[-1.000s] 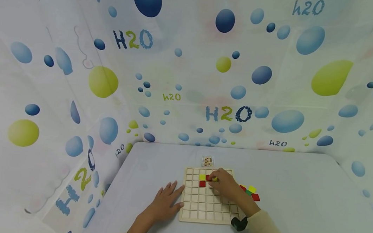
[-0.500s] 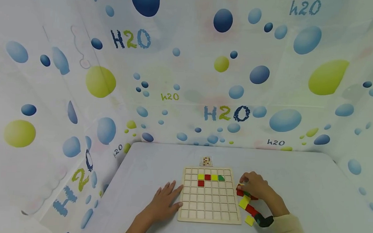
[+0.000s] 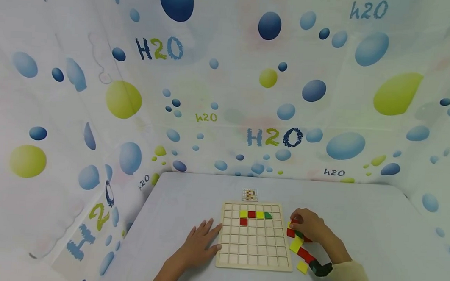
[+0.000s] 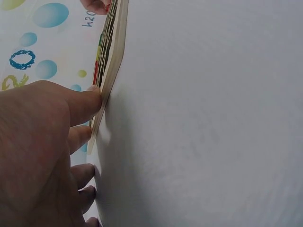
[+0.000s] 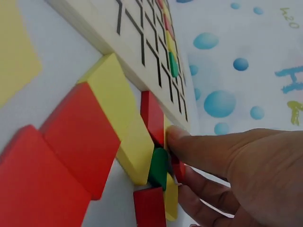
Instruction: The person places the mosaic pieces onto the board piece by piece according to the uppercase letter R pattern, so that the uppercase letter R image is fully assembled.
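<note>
A wooden grid board [image 3: 255, 248] lies on the table. Yellow [image 3: 243, 214], red [image 3: 251, 214], yellow [image 3: 259, 215] and green rounded-corner [image 3: 268, 215] tiles sit side by side in one row of its cells. Below the first yellow one is another red tile [image 3: 243, 221]. My left hand [image 3: 200, 245] rests at the board's left edge, fingers spread, thumb and index touching the edge in the left wrist view. To the board's right, my right hand [image 3: 309, 224] is over the loose pieces. Its thumb and fingers pinch a red tile [image 5: 178, 170], partly hidden by the thumb.
Loose tiles lie along the board's right side: a yellow tile [image 3: 296, 245], red tiles [image 5: 85, 137], a green piece [image 5: 158, 168] and a nearer yellow tile [image 3: 302, 267]. A small pattern card [image 3: 250, 195] lies behind the board. Patterned cloth [image 3: 227, 94] hangs behind the table.
My right hand has let go of a yellow tile on the board and moved right to the loose pieces, where it now pinches a red tile. The left hand stays put.
</note>
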Motion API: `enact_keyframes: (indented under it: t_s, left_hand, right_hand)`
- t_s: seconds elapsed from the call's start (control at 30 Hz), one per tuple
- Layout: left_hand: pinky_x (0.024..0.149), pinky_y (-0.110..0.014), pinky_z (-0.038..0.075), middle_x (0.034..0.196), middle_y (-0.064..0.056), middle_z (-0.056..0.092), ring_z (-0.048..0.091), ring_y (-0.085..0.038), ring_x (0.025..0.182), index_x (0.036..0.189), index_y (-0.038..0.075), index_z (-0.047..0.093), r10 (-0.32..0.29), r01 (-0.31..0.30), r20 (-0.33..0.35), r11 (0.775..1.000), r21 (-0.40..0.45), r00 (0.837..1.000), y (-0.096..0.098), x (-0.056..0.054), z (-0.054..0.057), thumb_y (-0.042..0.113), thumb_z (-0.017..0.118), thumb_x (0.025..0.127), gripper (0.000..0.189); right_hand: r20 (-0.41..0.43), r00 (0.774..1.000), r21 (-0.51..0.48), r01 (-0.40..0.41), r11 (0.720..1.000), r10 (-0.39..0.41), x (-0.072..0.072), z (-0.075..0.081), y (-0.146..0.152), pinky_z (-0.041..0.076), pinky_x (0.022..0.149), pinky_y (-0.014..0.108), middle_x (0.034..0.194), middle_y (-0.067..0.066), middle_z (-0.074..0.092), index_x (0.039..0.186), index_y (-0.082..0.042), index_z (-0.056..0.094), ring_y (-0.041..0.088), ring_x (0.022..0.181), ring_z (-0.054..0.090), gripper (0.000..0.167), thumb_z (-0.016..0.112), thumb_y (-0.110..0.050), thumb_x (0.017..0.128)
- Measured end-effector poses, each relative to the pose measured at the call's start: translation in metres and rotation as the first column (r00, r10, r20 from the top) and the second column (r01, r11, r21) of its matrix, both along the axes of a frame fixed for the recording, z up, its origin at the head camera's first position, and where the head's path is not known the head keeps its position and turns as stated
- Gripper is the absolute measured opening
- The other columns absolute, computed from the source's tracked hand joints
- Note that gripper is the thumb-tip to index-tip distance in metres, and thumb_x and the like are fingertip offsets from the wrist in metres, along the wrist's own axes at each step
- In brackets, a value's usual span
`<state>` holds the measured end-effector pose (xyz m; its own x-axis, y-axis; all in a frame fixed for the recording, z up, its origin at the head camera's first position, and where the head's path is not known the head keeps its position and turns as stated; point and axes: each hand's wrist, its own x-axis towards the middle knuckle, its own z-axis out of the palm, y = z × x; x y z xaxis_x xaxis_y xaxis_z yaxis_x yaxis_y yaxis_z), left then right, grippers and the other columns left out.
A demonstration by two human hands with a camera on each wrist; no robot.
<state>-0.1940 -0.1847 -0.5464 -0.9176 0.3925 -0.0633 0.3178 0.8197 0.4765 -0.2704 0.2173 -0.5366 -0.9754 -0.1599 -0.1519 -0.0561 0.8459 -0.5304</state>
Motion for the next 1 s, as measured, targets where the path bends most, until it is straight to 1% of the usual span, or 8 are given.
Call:
enact_keyframes:
  t_s: [0.1,0.23,0.37,0.57,0.77,0.87,1.0]
  left_hand:
    - [0.123,-0.074,0.018,0.171,-0.022,0.029,0.024,-0.047,0.159,0.163,0.018,0.042,0.004,-0.004,-0.004,1.0,0.003,1.0,0.0,0.001,0.0,0.046,0.061,0.106,0.067]
    - [0.122,-0.075,0.018,0.171,-0.022,0.03,0.024,-0.048,0.158,0.163,0.017,0.042,0.002,-0.002,-0.009,1.0,0.015,1.0,-0.001,0.002,0.0,0.044,0.062,0.106,0.066]
    - [0.122,-0.075,0.018,0.171,-0.023,0.03,0.024,-0.048,0.158,0.163,0.016,0.042,0.002,-0.002,-0.01,1.0,0.018,1.0,-0.001,0.002,0.001,0.044,0.062,0.106,0.066]
    - [0.122,-0.075,0.019,0.171,-0.022,0.03,0.025,-0.048,0.158,0.163,0.017,0.042,0.002,-0.002,-0.016,1.0,0.01,1.0,-0.001,0.001,0.0,0.046,0.062,0.105,0.067]
    - [0.122,-0.074,0.018,0.171,-0.021,0.03,0.025,-0.047,0.159,0.163,0.019,0.042,0.005,-0.005,-0.019,1.0,0.009,1.0,0.0,0.001,-0.001,0.047,0.062,0.105,0.067]
    - [0.123,-0.074,0.018,0.171,-0.021,0.029,0.024,-0.047,0.159,0.163,0.019,0.042,0.004,-0.004,-0.017,1.0,0.008,1.0,-0.001,0.001,-0.002,0.047,0.061,0.105,0.067]
    - [0.122,-0.074,0.018,0.171,-0.021,0.029,0.024,-0.047,0.159,0.163,0.019,0.042,0.003,-0.003,-0.012,1.0,0.012,1.0,-0.001,0.0,-0.003,0.047,0.061,0.105,0.067]
  right_hand:
    - [-0.013,1.0,-0.017,0.01,1.0,-0.01,-0.002,-0.002,0.002,0.05,0.096,0.058,0.108,0.008,0.066,0.118,-0.01,0.069,0.025,0.099,0.059,0.026,0.079,-0.02,0.097]
    - [-0.021,0.999,-0.054,0.039,0.998,-0.04,-0.006,-0.004,0.007,0.055,0.102,0.056,0.115,0.013,0.066,0.126,-0.006,0.067,0.028,0.104,0.06,0.032,0.077,-0.013,0.097]
    - [-0.018,0.998,-0.047,0.065,0.997,-0.066,-0.011,-0.009,0.012,0.054,0.105,0.056,0.117,0.014,0.064,0.129,-0.003,0.067,0.029,0.106,0.061,0.034,0.076,-0.01,0.097]
    - [-0.038,0.997,-0.047,0.065,0.997,-0.067,-0.015,-0.012,0.014,0.054,0.105,0.057,0.116,0.016,0.062,0.129,-0.002,0.068,0.029,0.103,0.058,0.034,0.075,-0.007,0.097]
    - [-0.078,0.994,-0.041,0.068,0.997,-0.071,-0.015,-0.016,0.009,0.055,0.103,0.055,0.115,0.016,0.06,0.128,-0.005,0.068,0.028,0.102,0.057,0.031,0.074,-0.006,0.097]
    - [-0.098,0.993,-0.033,0.068,0.997,-0.071,-0.016,-0.018,0.007,0.055,0.102,0.055,0.116,0.017,0.06,0.128,-0.004,0.066,0.029,0.102,0.057,0.031,0.073,-0.008,0.099]
    - [-0.125,0.99,-0.049,0.062,0.997,-0.067,-0.017,-0.02,0.002,0.054,0.102,0.056,0.117,0.018,0.062,0.129,-0.001,0.064,0.029,0.102,0.057,0.032,0.073,-0.012,0.1]
